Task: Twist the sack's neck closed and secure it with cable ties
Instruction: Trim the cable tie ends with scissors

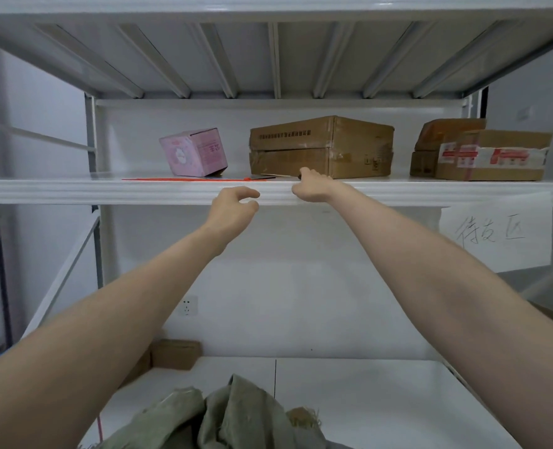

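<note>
Red cable ties flat on upper shelf, just left of reaching right hand, grip unclear; left hand loosely curled, empty.

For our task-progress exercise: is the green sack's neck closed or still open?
Still open. The green woven sack on the lower shelf shows loose, spread folds and a frayed edge, with no cable tie visible around it.

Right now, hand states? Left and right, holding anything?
Left hand: open, fingers curled, empty, just below the shelf edge.
Right hand: reaching onto the shelf near the red cable ties; fingers hidden, grip cannot be told.
</note>
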